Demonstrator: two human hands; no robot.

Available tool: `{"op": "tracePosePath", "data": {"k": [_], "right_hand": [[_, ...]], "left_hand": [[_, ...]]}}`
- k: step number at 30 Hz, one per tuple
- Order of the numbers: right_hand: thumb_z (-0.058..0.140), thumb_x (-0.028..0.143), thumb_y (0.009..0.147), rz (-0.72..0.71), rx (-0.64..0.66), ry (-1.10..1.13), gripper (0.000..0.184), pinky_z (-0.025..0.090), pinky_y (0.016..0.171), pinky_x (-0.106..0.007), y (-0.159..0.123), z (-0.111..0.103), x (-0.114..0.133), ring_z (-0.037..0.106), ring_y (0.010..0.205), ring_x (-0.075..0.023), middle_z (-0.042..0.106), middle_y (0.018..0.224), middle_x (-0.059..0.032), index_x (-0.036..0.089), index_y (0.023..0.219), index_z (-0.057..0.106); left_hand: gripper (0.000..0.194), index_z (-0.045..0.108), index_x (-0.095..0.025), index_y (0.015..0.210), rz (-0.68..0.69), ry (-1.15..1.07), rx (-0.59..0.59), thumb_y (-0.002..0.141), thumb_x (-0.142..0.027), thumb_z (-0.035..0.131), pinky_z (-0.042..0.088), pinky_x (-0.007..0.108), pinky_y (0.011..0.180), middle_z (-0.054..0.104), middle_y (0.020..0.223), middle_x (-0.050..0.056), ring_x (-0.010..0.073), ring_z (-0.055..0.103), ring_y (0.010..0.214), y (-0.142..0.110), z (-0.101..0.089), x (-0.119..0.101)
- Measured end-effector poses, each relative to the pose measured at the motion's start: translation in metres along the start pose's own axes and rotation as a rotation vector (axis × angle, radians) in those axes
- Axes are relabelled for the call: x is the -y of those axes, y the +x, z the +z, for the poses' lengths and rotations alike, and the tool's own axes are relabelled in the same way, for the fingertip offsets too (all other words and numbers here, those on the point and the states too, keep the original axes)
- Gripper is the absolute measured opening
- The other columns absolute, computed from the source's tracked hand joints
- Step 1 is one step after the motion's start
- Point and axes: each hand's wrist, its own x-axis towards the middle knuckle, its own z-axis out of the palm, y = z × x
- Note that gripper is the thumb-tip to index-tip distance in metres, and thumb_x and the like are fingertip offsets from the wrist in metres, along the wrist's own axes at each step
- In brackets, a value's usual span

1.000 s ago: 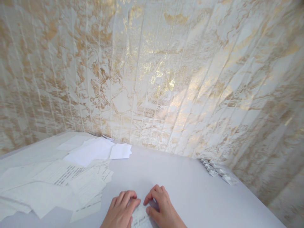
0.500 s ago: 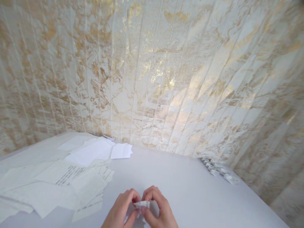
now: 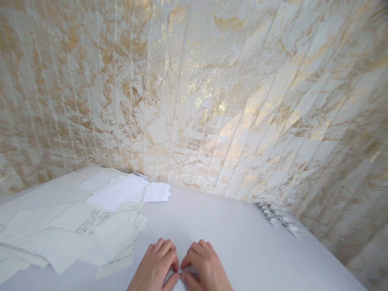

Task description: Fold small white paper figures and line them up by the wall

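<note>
My left hand (image 3: 159, 262) and my right hand (image 3: 204, 264) meet close together at the bottom middle, above the white table. The fingers of both are bent, thumbs and fingertips closed in a pinch. Between them is a small piece of white paper (image 3: 180, 286), nearly all hidden by the fingers; only a pale bit shows near the lower edge. How it is folded cannot be made out now.
Overlapping sheets of paper (image 3: 75, 246), some with printed lines, cover the left of the table (image 3: 212, 214). Small blank white slips (image 3: 157, 192) lie behind them. Several silvery packets (image 3: 280, 218) lie at the far right edge. A gold-patterned curtain (image 3: 194, 101) hangs behind.
Both hands have turned over the folded paper, knuckles up and fingers lower, so the paper that showed between the thumbs is now mostly covered. The view has shifted slightly.
</note>
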Motion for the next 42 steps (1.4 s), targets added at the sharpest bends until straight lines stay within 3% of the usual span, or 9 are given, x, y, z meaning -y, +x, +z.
{"op": "tracePosePath", "data": {"k": [4,10,23,33,42], "right_hand": [[0.073,-0.004,0.072,0.151,-0.012,0.205,0.026,0.041,0.084,-0.031,0.001,-0.013,-0.002,0.062,0.088,-0.0192,0.068,0.084,-0.0001,0.021,0.078,0.075],[0.072,-0.005,0.074,0.236,-0.111,0.226,0.025,0.042,0.083,-0.030,0.001,-0.007,-0.005,0.059,0.087,-0.0198,0.066,0.080,0.0006,0.019,0.069,0.070],[0.071,-0.004,0.072,0.265,-0.155,0.144,0.025,0.040,0.082,-0.034,0.003,0.003,-0.002,0.056,0.085,-0.0229,0.064,0.081,-0.0008,0.020,0.069,0.063],[0.078,0.009,0.072,0.319,-0.084,0.094,0.021,0.039,0.082,-0.038,0.008,-0.005,0.011,0.056,0.088,-0.0267,0.064,0.084,-0.0038,0.020,0.070,0.061],[0.060,-0.003,0.067,0.283,-0.026,0.249,0.029,0.040,0.086,-0.035,0.008,-0.017,-0.003,0.058,0.091,-0.0233,0.062,0.087,-0.0024,0.019,0.084,0.066]], "left_hand": [[0.011,0.059,-0.020,0.079,0.012,0.036,-0.010,0.083,-0.010,0.057,0.037,0.038,0.080,0.063,0.094,0.003,0.0246,0.055,0.093,0.000,-0.003,0.004],[0.012,0.059,-0.020,0.081,0.009,0.059,-0.059,0.087,-0.011,0.055,0.036,0.037,0.080,0.064,0.094,0.002,0.0232,0.054,0.092,-0.002,-0.003,0.000],[0.017,0.056,-0.022,0.078,-0.031,0.119,-0.104,0.081,-0.005,0.053,0.039,0.038,0.080,0.061,0.096,0.002,0.0235,0.055,0.095,0.003,0.000,-0.004],[0.015,0.055,-0.022,0.079,-0.062,0.123,-0.068,0.084,-0.009,0.049,0.037,0.039,0.081,0.060,0.096,0.004,0.0252,0.054,0.095,0.004,-0.003,-0.008],[0.027,0.055,-0.023,0.088,-0.089,0.058,-0.077,0.073,-0.002,0.049,0.038,0.039,0.086,0.062,0.102,0.002,0.0243,0.054,0.101,0.005,-0.002,-0.003]]}}
